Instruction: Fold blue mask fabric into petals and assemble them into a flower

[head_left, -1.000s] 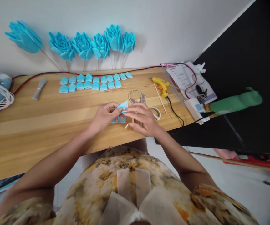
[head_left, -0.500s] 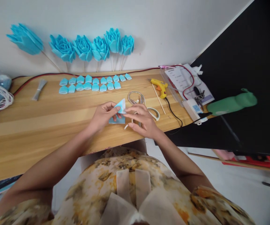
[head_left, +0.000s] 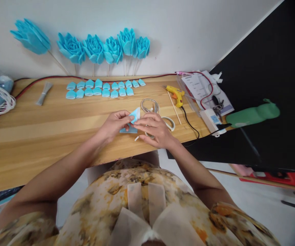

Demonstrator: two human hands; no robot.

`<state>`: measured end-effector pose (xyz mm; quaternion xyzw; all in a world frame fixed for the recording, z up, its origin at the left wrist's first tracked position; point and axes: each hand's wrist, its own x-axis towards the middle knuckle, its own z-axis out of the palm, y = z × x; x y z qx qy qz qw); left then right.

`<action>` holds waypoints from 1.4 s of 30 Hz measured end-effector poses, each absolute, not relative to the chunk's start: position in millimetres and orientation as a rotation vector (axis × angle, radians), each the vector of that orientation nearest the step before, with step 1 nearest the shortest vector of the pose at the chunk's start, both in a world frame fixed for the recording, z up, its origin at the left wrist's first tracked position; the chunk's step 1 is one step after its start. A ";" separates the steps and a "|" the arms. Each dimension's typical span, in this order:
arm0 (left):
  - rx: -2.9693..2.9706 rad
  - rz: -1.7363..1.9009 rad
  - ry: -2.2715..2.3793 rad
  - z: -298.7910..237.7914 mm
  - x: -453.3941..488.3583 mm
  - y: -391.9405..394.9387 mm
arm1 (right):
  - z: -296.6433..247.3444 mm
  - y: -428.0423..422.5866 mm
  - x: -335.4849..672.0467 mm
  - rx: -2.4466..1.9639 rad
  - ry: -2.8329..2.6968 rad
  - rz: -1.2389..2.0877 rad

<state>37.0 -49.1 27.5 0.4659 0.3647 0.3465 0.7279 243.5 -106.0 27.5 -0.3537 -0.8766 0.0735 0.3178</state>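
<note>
Close to us, at the front edge of the table, our left hand and right hand met over one blue foam piece. Both pinched it between thumb and fingertips, holding it just above the wood, its corner poking up between them. Just beyond lay a coiled cord, and off to the right the glue gun, untouched. Farther back, two rows of folded petals sat ready. Against the wall leaned six finished flowers. We judged the work well along: many petals were shaped, this one was only half formed, and the loose ones were not yet joined.
</note>
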 end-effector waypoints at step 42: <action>1.123 0.669 0.794 28.1 36.3 -50.5 | 16.1 -108.8 237.2 -0.994 -1.977 0.416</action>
